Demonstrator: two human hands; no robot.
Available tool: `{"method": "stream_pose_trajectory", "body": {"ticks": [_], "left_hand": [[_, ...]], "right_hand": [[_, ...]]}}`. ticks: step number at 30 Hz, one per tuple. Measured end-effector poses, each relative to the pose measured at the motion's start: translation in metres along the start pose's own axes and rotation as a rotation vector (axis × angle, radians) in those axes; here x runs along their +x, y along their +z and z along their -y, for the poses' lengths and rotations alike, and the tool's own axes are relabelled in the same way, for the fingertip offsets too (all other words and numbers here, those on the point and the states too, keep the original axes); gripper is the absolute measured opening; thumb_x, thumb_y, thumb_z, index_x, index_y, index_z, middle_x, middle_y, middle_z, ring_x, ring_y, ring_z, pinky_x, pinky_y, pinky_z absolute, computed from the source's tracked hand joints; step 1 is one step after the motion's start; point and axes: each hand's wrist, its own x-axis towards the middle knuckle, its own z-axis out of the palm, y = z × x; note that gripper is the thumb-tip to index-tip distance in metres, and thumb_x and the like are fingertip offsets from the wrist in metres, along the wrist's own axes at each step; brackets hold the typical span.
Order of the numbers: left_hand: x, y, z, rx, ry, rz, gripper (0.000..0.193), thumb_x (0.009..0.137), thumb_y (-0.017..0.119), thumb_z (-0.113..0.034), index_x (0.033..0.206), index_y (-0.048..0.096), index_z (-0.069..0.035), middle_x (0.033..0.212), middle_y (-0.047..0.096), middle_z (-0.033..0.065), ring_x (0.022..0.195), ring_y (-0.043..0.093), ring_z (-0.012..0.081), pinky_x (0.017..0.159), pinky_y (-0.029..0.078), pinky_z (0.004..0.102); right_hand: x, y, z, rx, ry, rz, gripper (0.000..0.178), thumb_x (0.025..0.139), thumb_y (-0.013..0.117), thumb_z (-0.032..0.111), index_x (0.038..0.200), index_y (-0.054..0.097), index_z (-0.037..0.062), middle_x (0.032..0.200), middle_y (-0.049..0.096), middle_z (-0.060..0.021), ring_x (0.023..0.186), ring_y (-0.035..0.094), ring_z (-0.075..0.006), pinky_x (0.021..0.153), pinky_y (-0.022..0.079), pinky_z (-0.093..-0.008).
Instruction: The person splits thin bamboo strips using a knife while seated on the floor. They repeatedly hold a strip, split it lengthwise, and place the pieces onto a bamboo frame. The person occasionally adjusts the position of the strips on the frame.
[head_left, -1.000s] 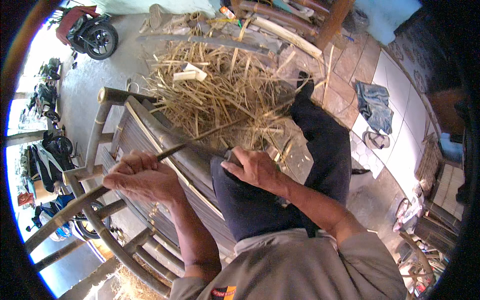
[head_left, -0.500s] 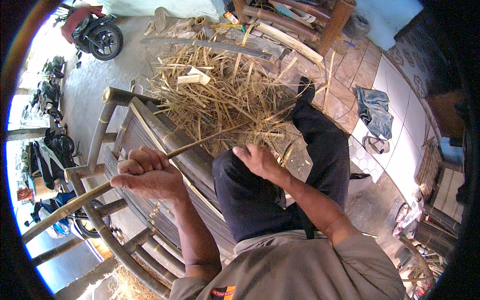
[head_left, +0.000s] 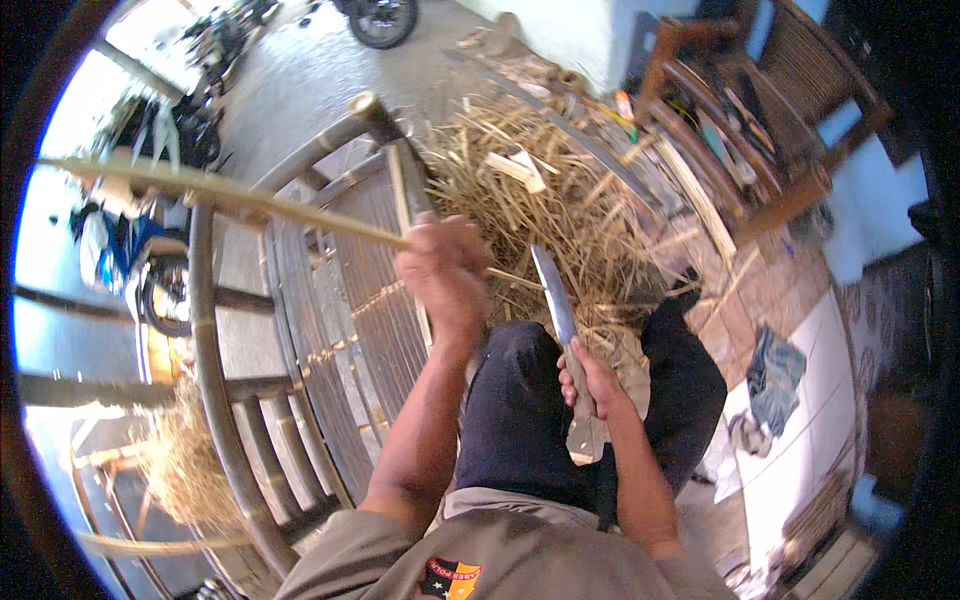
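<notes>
My left hand [head_left: 443,272], smeared a little by motion, is closed around a long thin bamboo strip [head_left: 290,208]. The strip's long end reaches out to the left, and its short end pokes out on the right, close to the knife blade; whether the two touch I cannot tell. In my right hand [head_left: 597,378] is a knife [head_left: 556,295] with a wide wooden handle, held over my lap with its blade pointing away from me. Beyond both hands lies a heap of bamboo shavings [head_left: 560,215] on the floor.
A bamboo bench [head_left: 205,330] stands close on my left. Far right is a wooden chair [head_left: 740,130] with odds and ends on it. Denim shorts [head_left: 775,375] lie on the white tiles. A motorbike wheel [head_left: 383,20] shows at the back, more bikes at left.
My view has turned. The left hand has moved right and away from me with the strip. My right hand has drawn back from over the knee, and the knife in it now shows.
</notes>
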Motion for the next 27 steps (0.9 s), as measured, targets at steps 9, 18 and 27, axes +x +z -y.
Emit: {"method": "stream_pose_trajectory", "body": {"ticks": [9,18,27], "left_hand": [[-0.021,-0.021,0.006,0.246,-0.268,-0.106,0.050,0.102,0.048,-0.050,0.072,0.050,-0.010,0.064,0.048,0.0003,0.057,0.047,0.0106,0.051,0.041,0.0294],[0.067,-0.109,-0.159,0.110,0.397,-0.520,0.060,0.101,0.035,-0.062,0.072,0.044,-0.011,0.057,0.037,0.0003,0.048,0.037,0.0136,0.046,0.037,0.0308],[0.061,-0.194,-0.201,0.210,0.503,-0.581,0.029,0.105,0.047,-0.035,0.097,0.053,-0.008,0.079,0.053,0.0043,0.075,0.057,0.0189,0.077,0.055,0.0387]], "right_hand": [[-0.050,0.012,0.006,-0.129,-0.214,-0.332,0.045,0.100,0.052,0.048,0.092,0.054,0.0038,0.063,0.053,-0.0038,0.046,0.053,-0.0166,0.042,0.047,-0.0333],[-0.103,0.084,-0.005,-0.854,-0.284,-0.187,0.042,0.096,0.061,0.042,0.102,0.062,0.0008,0.067,0.061,-0.0092,0.054,0.062,-0.0206,0.052,0.050,-0.0358],[-0.002,0.167,-0.026,-1.383,-0.685,0.140,0.038,0.091,0.063,0.034,0.103,0.058,-0.0017,0.087,0.066,-0.0275,0.084,0.065,-0.0458,0.075,0.051,-0.0552]]}}
